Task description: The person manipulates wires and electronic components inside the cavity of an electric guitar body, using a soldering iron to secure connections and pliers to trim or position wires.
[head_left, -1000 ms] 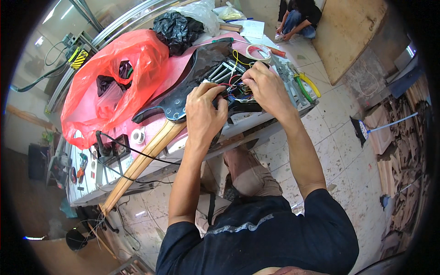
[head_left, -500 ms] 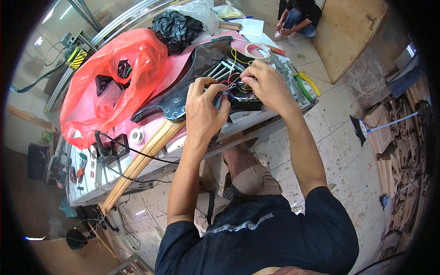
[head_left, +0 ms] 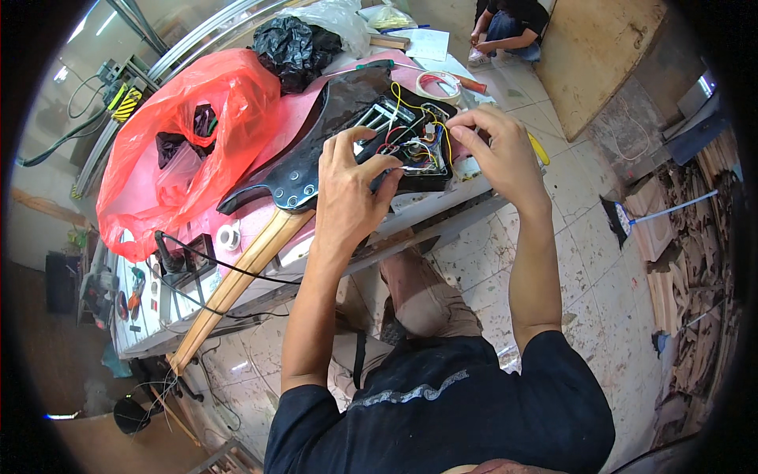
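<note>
An upside-down black electric guitar [head_left: 284,170] lies on the bench, its wooden neck [head_left: 245,272] sticking out toward the lower left. Its open back cavity [head_left: 426,150] shows springs and coloured wires. My left hand [head_left: 355,189] rests over the cavity's left side, thumb and forefinger curled around something small that I cannot make out. My right hand [head_left: 493,154] is at the cavity's upper right beside a yellow wire, fingertips pinched, hiding what they hold. A tape roll [head_left: 438,85] lies just above the cavity; yellow-handled pliers [head_left: 539,148] are partly behind my right hand.
A red plastic bag [head_left: 134,197], black plastic [head_left: 292,51] and a white spool [head_left: 228,237] share the bench with a soldering iron stand [head_left: 185,268]. Another person [head_left: 513,28] squats beyond, beside a leaning board [head_left: 588,63]. A broom [head_left: 620,221] and wood offcuts [head_left: 679,292] are on the right.
My right hand has moved right and slightly up, uncovering more wires and covering more of the pliers. My left hand has shifted slightly, its upper fingers lifting.
</note>
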The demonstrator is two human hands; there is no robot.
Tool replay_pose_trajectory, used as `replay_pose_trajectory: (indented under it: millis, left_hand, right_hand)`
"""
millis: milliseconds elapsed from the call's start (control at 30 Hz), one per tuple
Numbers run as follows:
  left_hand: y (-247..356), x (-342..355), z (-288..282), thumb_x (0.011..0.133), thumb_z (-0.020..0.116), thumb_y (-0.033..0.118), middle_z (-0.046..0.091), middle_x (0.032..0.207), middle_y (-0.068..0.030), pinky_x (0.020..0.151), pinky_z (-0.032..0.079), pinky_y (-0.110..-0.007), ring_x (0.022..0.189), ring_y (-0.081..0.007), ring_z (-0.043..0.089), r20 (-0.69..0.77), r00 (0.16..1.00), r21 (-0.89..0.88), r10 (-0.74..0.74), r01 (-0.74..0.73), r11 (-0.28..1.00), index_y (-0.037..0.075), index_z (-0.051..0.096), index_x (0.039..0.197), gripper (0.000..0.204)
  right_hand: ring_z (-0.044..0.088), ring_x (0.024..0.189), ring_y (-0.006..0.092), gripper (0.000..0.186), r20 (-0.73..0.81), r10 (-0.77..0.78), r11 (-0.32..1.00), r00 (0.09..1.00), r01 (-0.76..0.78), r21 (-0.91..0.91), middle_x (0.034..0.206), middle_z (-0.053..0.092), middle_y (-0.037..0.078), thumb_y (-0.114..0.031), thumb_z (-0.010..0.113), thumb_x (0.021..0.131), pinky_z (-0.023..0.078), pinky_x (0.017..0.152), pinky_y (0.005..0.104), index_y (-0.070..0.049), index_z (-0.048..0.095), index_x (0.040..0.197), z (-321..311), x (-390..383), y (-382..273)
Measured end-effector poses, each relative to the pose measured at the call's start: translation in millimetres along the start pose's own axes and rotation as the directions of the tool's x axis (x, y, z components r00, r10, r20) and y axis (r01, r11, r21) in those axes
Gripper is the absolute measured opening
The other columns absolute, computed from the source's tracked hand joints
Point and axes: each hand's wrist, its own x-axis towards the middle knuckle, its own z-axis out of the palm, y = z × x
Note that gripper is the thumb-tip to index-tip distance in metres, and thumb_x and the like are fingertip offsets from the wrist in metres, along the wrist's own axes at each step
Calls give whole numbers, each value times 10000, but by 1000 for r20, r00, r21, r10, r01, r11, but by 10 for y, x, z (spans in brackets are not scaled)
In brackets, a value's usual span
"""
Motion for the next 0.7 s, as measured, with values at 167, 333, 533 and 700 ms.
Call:
replay_pose_trajectory:
  millis: [167,333,533,700]
  left_hand:
    - [-21,5,18,840,824,141,634,1236,-159,976,479,-450,1156,-356,589,-29,998,-21,-50,49,999,92,795,971,143]
    - [-22,17,17,838,825,133,654,1187,-154,957,486,-444,1119,-345,610,-49,997,-11,-63,62,998,67,788,960,144]
    - [-18,36,20,832,820,117,662,1163,-150,944,488,-438,1095,-335,621,-42,994,-14,-100,99,995,61,786,949,134]
    - [-31,38,26,820,815,101,663,1162,-152,936,492,-438,1095,-334,624,-39,994,-6,-103,103,995,59,783,944,135]
  right_hand:
    - [661,770,249,150,130,32,999,991,-34,17,917,678,111,-147,709,953,508,711,371,-7,738,998,-41,-137,-41]
    - [666,847,284,146,246,6,999,969,7,-53,949,642,110,-150,736,921,510,738,390,-26,741,998,-13,-249,-30]
    - [660,896,302,119,264,21,999,964,-10,-46,1015,630,101,-115,746,907,517,789,398,-37,740,997,-34,-358,-67]
    - [660,890,276,91,194,3,999,981,4,-36,1002,615,90,-65,771,874,521,792,391,-33,737,952,-10,-436,-43]
